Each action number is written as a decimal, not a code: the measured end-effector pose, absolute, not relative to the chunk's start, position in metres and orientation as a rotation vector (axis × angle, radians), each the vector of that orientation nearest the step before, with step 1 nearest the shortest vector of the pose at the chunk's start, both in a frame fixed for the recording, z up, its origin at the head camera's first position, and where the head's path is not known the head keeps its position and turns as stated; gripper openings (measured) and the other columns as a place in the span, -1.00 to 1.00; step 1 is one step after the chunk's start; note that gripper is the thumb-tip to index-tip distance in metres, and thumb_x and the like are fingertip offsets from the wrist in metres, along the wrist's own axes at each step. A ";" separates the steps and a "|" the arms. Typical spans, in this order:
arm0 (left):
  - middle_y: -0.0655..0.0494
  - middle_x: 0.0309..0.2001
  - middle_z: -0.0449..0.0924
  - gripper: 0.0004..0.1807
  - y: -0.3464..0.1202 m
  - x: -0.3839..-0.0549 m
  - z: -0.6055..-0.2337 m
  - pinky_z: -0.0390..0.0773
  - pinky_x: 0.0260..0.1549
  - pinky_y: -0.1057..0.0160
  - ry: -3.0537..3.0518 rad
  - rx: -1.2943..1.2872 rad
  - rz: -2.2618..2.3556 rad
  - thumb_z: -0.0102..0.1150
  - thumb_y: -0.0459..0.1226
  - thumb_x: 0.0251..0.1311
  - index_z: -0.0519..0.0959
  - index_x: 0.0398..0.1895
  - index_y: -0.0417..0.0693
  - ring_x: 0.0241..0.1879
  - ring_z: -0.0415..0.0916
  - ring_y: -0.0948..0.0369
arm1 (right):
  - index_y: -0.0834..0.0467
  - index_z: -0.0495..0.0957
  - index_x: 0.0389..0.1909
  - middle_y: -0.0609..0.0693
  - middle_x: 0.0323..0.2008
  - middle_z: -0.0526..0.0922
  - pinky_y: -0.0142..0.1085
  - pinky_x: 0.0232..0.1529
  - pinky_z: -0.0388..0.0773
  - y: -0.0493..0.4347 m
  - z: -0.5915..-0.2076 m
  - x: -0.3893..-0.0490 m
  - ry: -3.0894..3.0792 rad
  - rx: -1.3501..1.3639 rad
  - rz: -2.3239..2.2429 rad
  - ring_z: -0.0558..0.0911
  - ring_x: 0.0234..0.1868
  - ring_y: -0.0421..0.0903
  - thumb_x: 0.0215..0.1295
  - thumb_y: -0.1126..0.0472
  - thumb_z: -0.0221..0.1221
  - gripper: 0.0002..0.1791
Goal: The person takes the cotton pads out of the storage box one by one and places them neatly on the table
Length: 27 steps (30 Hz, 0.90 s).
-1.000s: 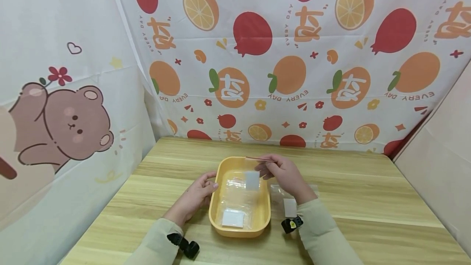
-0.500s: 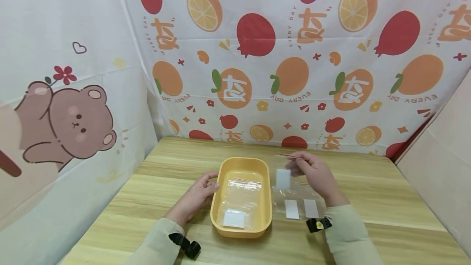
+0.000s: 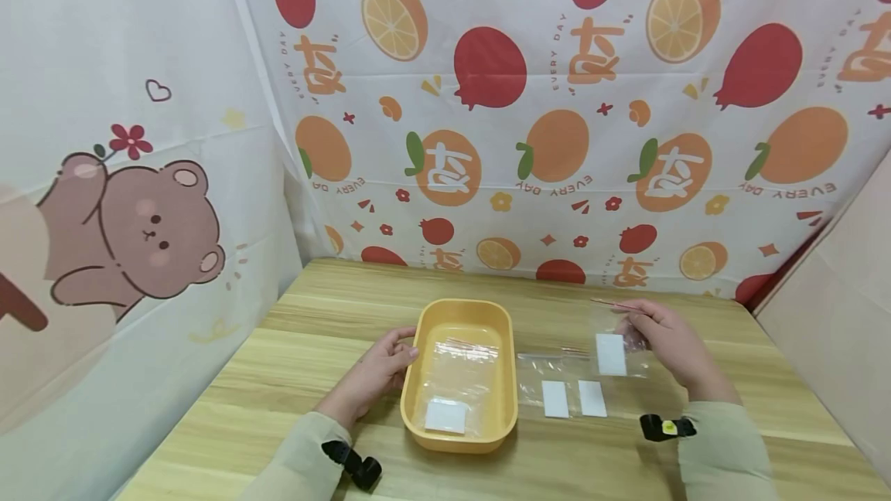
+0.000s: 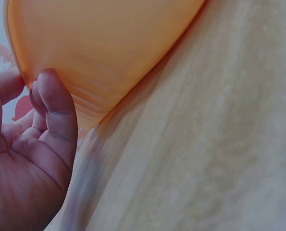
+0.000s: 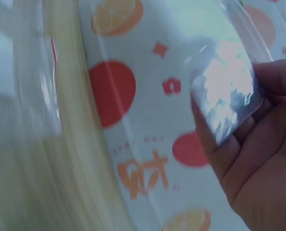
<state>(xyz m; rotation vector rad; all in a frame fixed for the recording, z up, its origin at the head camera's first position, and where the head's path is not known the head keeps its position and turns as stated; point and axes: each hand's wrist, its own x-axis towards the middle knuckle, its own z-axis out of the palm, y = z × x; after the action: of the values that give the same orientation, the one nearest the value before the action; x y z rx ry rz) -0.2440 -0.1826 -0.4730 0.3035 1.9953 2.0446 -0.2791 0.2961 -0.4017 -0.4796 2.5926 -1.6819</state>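
My left hand (image 3: 379, 369) grips the left rim of a yellow plastic tub (image 3: 459, 445). In the left wrist view the thumb and fingers (image 4: 56, 94) pinch the tub's edge. Inside the tub lies a clear zip bag (image 3: 462, 369) with a white card at its near end. Right of the tub, my right hand (image 3: 671, 342) pinches another clear zip bag (image 3: 611, 354) near its red-lined top; a white card hangs in it. In the right wrist view the film of this bag (image 5: 224, 86) shines against the fingers. Its lower end is above the table or just touching; I cannot tell.
Two clear zip bags with white cards, the left bag (image 3: 555, 399) and the right bag (image 3: 592, 398), lie close together on the wooden table (image 3: 557, 462) beside the tub. A fruit-print cloth (image 3: 487, 176) hangs behind the table's far edge.
My right hand has carried its zip bag from over the tub to the right, past the two bags on the table, and slightly down. My left hand keeps its grip on the tub.
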 end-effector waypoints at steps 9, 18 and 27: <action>-0.33 0.01 0.48 -0.39 -0.182 -0.244 -0.474 0.69 -0.20 0.05 1.995 0.285 2.053 0.00 -0.29 0.53 0.10 0.53 -0.26 -0.13 0.60 -0.02 | 0.37 0.36 0.35 0.14 -0.21 0.54 -0.19 -0.34 0.63 0.343 -0.419 -0.277 2.573 -0.237 -1.522 0.56 -0.33 -0.11 0.66 0.16 -0.15 -0.54; -0.35 0.01 0.46 -0.42 -0.185 -0.245 -0.475 0.69 -0.23 0.09 2.002 0.278 2.040 -0.02 -0.30 0.54 0.11 0.51 -0.27 -0.15 0.61 0.02 | 0.29 0.48 0.25 0.08 -0.31 0.55 -0.23 -0.40 0.55 0.360 -0.449 -0.283 2.565 -0.197 -1.343 0.52 -0.40 -0.10 0.64 0.20 -0.12 -0.62; -0.35 0.02 0.46 -0.42 -0.185 -0.248 -0.473 0.69 -0.21 0.07 2.009 0.281 2.029 -0.04 -0.31 0.54 0.10 0.52 -0.27 -0.13 0.61 -0.01 | 0.29 0.56 0.02 0.05 -0.48 0.48 -0.23 -0.50 0.47 0.354 -0.460 -0.286 2.623 -0.187 -1.199 0.47 -0.47 -0.03 0.55 0.31 -0.04 -0.76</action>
<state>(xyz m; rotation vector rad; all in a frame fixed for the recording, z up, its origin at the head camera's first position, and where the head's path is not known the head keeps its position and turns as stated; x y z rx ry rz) -0.2479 -0.1849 -0.4730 0.2814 2.0095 2.0290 -0.2860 0.3538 -0.4599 -0.1872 2.6231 -1.1991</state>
